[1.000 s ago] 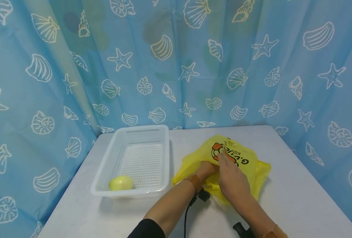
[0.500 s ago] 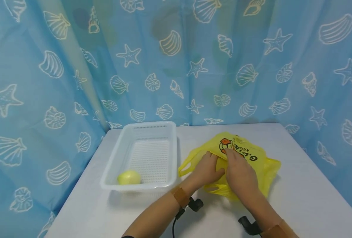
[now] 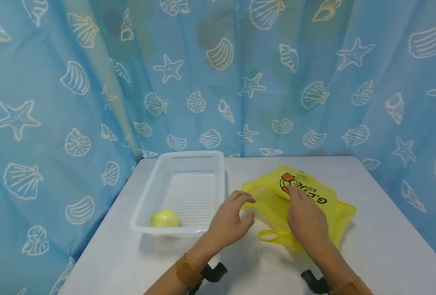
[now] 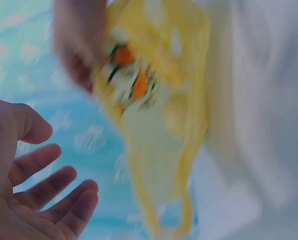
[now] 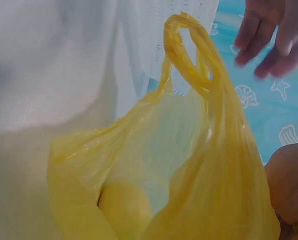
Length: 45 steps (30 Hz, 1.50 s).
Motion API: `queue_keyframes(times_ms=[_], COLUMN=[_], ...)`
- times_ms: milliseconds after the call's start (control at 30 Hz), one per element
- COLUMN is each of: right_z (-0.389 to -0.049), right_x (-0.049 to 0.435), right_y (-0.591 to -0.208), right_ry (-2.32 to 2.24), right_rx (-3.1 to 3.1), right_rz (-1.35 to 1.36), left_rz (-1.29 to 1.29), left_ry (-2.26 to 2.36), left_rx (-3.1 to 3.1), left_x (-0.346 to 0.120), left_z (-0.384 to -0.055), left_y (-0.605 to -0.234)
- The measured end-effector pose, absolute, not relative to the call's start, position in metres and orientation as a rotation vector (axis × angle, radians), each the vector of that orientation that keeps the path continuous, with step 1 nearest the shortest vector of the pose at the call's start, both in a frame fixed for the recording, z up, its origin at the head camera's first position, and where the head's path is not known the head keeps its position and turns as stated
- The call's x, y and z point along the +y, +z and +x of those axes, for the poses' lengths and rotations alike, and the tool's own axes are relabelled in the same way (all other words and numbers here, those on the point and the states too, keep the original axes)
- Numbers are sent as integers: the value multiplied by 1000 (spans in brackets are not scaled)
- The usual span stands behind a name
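A yellow plastic carrier bag [image 3: 276, 209] with printed lettering lies on the table, its mouth and handle loops toward me. My right hand [image 3: 308, 217] grips the upper edge of its mouth and keeps it raised. Beside the bag's left edge, my left hand [image 3: 229, 221] hovers with loosely bent fingers [image 4: 44, 195] and nothing in them. Through the mouth, the right wrist view shows a rounded yellowish thing [image 5: 125, 210] inside the bag. One pale green-yellow fruit [image 3: 165, 218] sits in the near left corner of a white plastic basket [image 3: 144, 205], left of my left hand.
The basket has slotted walls and floor, and its right rim is close to my left hand. A white-covered table [image 3: 383, 250] lies under everything. Behind it hangs a blue curtain [image 3: 203, 82] with shell prints. Both wrists wear brown straps with small black cameras [image 3: 214, 272].
My left hand has come out of the bag without anything in it and moved left toward the basket. My right hand has stayed on the bag's edge. The head view has turned slightly left.
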State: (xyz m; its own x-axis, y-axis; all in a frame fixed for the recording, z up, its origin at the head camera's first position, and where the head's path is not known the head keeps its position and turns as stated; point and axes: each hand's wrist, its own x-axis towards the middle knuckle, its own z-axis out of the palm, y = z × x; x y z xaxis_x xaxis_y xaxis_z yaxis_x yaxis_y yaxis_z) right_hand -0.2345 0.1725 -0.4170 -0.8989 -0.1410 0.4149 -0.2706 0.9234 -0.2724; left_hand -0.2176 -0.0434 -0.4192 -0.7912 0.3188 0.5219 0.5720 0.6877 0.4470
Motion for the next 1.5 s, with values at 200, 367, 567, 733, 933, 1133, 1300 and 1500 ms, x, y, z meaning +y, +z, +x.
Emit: queue_keyframes(times_ms=[200, 367, 567, 733, 933, 1133, 1300, 1500], right_z=[-236, -238, -239, -238, -237, -236, -237, -236], right_x=[172, 171, 169, 169, 168, 167, 167, 168], right_y=[-417, -418, -420, -421, -419, -421, -423, -422], right_ry=[457, 457, 467, 456, 449, 452, 454, 473], right_rx=[-2717, -2736, -2719, -2701, -2706, -2734, -2716, -2742], right_rz=[285, 277, 289, 289, 278, 275, 285, 287], left_rz=[-428, -172, 15, 168, 267, 322, 347, 281], left_ry=[-836, -712, -510, -430, -490, -550, -583, -637], left_rx=[-2468, -2669, -2906, -3058, -3156, -3230, -3212, -3073], left_x=[-108, -160, -196, -206, -214, -214, -211, -213], left_z=[-220, -225, -226, -229, -228, -226, -228, -233], left_y=[-407, -401, -403, -412, -419, -421, -420, -418])
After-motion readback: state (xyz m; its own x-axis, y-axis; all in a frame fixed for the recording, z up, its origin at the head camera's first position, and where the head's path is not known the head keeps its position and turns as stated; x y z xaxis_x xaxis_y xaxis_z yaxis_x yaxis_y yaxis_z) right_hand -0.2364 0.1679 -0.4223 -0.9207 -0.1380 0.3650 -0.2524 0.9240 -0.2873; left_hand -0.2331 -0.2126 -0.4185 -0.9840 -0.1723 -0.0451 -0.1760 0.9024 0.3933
